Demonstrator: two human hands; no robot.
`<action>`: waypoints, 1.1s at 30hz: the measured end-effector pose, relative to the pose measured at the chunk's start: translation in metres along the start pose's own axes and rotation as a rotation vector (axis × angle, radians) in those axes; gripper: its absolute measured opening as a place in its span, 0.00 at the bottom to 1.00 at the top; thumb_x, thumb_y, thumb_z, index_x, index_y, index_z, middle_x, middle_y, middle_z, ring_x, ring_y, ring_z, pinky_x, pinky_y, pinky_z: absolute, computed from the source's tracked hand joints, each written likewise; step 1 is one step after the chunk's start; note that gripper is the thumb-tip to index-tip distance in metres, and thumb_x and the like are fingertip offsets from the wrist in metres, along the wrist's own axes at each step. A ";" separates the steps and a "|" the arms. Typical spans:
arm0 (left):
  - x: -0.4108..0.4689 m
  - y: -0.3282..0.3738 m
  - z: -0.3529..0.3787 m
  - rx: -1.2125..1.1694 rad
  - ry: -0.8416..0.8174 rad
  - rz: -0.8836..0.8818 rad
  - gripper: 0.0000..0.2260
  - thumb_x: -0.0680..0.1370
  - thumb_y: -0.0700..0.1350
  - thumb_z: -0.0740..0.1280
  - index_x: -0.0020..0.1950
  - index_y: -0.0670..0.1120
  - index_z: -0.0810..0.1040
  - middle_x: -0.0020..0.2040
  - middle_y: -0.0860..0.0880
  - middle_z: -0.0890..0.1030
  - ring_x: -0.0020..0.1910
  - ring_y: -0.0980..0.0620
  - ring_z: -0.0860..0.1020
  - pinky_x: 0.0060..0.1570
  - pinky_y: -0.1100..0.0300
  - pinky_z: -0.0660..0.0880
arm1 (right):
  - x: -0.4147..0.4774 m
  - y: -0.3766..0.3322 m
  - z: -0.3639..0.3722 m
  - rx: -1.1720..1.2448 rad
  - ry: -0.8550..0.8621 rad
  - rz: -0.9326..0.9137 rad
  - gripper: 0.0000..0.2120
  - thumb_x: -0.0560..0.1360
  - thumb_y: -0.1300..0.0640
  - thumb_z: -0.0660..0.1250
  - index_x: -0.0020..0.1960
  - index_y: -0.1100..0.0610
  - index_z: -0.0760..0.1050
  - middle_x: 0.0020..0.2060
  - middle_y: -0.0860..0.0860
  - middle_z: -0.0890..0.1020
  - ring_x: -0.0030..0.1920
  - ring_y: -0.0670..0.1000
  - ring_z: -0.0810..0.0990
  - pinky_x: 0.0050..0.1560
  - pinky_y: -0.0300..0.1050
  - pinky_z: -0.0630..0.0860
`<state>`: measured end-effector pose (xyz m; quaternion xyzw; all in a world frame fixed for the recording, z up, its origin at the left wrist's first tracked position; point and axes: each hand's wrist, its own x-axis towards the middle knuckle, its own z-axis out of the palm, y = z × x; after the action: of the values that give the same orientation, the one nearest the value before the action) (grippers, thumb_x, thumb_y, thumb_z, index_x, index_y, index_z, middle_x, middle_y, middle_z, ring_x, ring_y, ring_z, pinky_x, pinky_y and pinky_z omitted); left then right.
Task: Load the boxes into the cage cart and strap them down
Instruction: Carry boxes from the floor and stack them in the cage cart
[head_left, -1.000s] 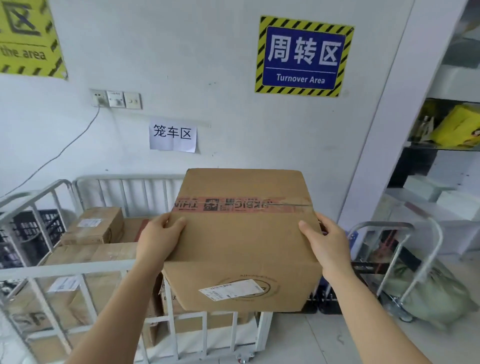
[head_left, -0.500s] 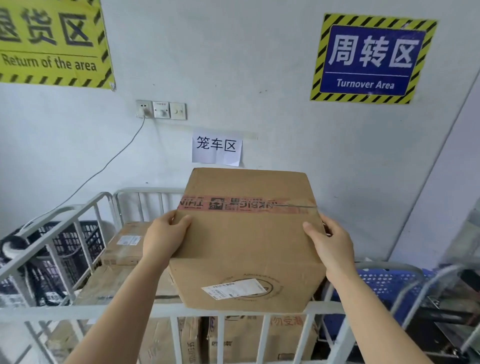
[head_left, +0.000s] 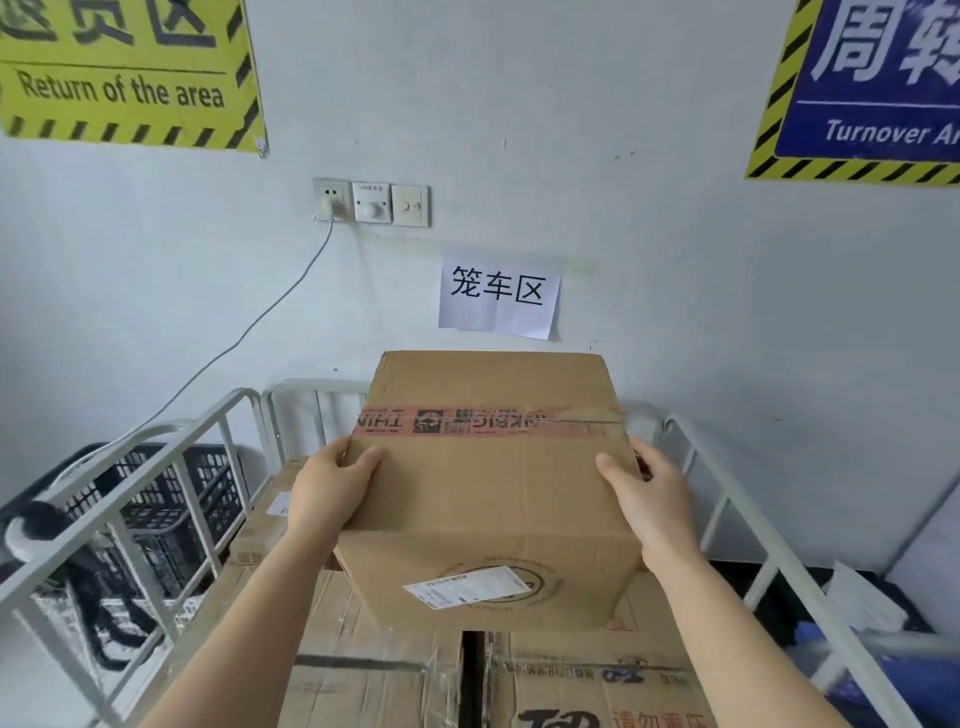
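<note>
- the box (head_left: 488, 493) is clamped between the left hand (head_left: 332, 486) and right hand (head_left: 649, 499), palms pressed on opposite sides.
- it has been carried forward past the cart (head_left: 156, 467) rail and is now held over the stacked boxes (head_left: 363, 670).
- lowering is judged next; strapping is not yet begun.

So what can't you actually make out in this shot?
- Head view: the carried box hides whether it already rests on the loaded boxes beneath it.
- Its shipping label is too small to read.
- The blue sign is cut off by the right edge, the yellow sign by the top.
- The left hand and right hand wrap the box sides, their fingertips hidden.
- No strap in view.
</note>
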<state>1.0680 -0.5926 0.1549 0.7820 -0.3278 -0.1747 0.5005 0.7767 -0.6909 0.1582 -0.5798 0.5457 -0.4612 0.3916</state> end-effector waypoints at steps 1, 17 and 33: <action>0.014 -0.004 0.003 0.001 -0.001 -0.013 0.18 0.75 0.56 0.66 0.63 0.52 0.78 0.54 0.51 0.81 0.51 0.48 0.78 0.50 0.51 0.77 | 0.013 0.002 0.012 -0.007 -0.006 0.009 0.22 0.72 0.46 0.70 0.66 0.45 0.74 0.55 0.41 0.80 0.56 0.47 0.79 0.59 0.54 0.78; 0.204 -0.068 0.037 -0.091 -0.170 -0.132 0.16 0.75 0.50 0.71 0.61 0.54 0.73 0.53 0.53 0.78 0.52 0.50 0.78 0.48 0.54 0.76 | 0.152 0.026 0.170 -0.131 -0.178 0.131 0.29 0.78 0.52 0.66 0.77 0.48 0.60 0.72 0.47 0.68 0.71 0.51 0.67 0.66 0.47 0.66; 0.331 -0.176 0.093 -0.024 -0.304 -0.298 0.21 0.76 0.45 0.70 0.68 0.50 0.70 0.55 0.52 0.77 0.56 0.49 0.75 0.53 0.53 0.74 | 0.218 0.121 0.295 -0.186 -0.262 0.431 0.37 0.74 0.57 0.72 0.78 0.50 0.58 0.69 0.47 0.72 0.66 0.50 0.73 0.68 0.52 0.70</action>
<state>1.3111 -0.8322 -0.0254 0.7806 -0.2780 -0.3665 0.4231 1.0234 -0.9336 -0.0135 -0.5388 0.6411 -0.2360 0.4930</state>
